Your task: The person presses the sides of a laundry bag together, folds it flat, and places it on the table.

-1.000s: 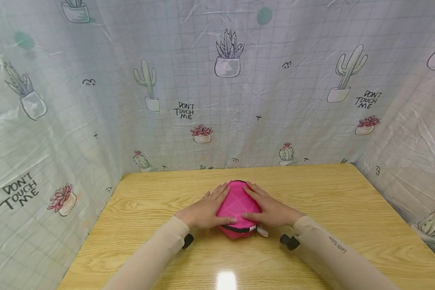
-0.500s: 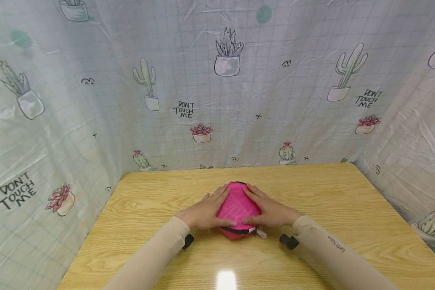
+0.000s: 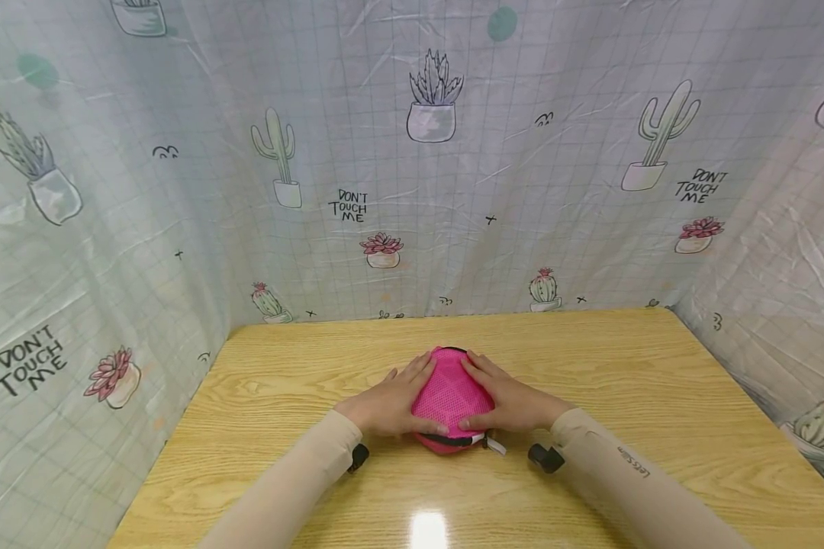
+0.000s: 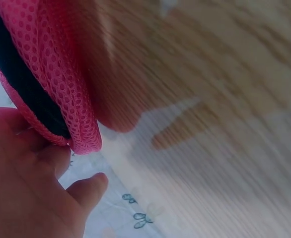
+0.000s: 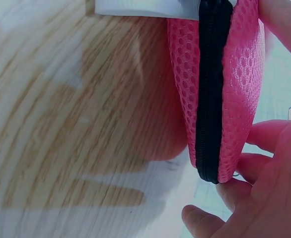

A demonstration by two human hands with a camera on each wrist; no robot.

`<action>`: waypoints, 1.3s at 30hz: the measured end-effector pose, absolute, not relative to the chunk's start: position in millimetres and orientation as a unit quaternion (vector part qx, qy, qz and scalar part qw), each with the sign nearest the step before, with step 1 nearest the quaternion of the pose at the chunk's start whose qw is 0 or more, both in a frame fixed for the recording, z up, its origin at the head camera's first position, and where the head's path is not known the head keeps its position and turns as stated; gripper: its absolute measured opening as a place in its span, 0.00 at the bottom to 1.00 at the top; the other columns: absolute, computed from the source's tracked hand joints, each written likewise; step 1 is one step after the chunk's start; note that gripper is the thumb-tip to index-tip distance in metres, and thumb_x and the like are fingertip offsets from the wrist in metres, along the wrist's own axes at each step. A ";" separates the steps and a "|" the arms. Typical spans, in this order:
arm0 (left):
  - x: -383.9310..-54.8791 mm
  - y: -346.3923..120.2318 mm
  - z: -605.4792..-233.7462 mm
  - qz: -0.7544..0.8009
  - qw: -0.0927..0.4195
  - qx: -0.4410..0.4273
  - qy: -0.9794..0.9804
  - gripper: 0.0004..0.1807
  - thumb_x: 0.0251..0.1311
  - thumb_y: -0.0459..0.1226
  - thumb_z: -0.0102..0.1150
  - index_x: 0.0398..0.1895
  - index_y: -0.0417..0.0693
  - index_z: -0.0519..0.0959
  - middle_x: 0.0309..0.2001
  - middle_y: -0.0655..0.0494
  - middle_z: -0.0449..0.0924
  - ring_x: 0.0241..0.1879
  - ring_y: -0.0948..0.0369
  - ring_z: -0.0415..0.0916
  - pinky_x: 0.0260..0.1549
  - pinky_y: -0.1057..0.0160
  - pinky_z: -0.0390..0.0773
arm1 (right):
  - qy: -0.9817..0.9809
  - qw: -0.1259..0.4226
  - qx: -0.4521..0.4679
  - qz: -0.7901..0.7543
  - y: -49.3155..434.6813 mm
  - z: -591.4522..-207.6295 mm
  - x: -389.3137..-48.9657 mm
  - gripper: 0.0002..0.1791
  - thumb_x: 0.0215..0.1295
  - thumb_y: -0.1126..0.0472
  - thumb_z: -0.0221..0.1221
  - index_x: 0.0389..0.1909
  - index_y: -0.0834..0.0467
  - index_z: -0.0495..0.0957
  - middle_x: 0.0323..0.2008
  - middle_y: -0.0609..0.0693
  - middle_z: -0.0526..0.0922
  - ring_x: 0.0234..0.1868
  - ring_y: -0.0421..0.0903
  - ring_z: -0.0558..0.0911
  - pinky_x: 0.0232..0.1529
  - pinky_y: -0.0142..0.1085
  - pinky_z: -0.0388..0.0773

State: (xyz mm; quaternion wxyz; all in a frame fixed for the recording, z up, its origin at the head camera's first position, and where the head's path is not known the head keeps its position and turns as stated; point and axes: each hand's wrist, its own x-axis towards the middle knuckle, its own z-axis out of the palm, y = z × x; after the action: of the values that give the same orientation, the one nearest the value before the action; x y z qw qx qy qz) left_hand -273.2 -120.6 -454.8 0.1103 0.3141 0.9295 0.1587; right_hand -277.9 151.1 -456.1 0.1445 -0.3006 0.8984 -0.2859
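Note:
A pink mesh zip pouch [image 3: 451, 393] with a black zipper lies on the table between both hands. From its front right edge sticks out a white tab [image 3: 496, 444]. My left hand [image 3: 390, 400] rests on the pouch's left side, fingers extended along it and thumb across the front. My right hand [image 3: 519, 396] lies on the right side in the same way, the two thumb tips a little apart. In the left wrist view the fingers touch the rim of the pouch [image 4: 61, 84]. Fingers also lie against the pouch [image 5: 237, 84] in the right wrist view, with the little finger off it.
The pouch lies near the middle of a light wood table [image 3: 281, 366]. Grey curtains [image 3: 453, 175] printed with cacti and lettering surround it at the back and on both sides. A glossy light reflection [image 3: 429, 530] shows at the front.
The pouch looks slightly flatter, its far edge lower in view, and both hands have sunk a little with it. The white tab has tilted slightly.

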 end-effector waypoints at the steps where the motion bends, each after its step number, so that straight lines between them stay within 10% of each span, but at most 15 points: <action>1: -273.3 -120.4 -455.2 0.157 0.112 0.313 0.930 0.67 0.57 0.76 0.54 0.86 0.48 0.38 0.86 0.51 0.34 0.85 0.54 0.35 0.80 0.39 0.49 | 0.899 0.145 -0.300 -0.285 151.0 -456.2 -278.0 0.63 0.61 0.34 0.69 0.84 0.57 0.44 0.85 0.57 0.39 0.85 0.63 0.41 0.79 0.64 0.51; 39: -270.0 -113.0 -457.9 0.128 0.147 0.300 0.934 0.69 0.55 0.71 0.65 0.85 0.40 0.41 0.86 0.44 0.35 0.85 0.48 0.36 0.79 0.43 0.56 | 0.911 0.140 -0.308 -0.238 147.8 -466.2 -278.5 0.64 0.60 0.33 0.68 0.84 0.61 0.45 0.85 0.60 0.40 0.84 0.66 0.41 0.80 0.65 0.48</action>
State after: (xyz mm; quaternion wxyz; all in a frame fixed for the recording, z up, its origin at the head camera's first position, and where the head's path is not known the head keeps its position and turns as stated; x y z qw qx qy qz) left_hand -270.0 -113.0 -457.9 0.1469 0.3003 0.9337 0.1281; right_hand -278.5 147.8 -466.2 0.1402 -0.3078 0.9106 -0.2376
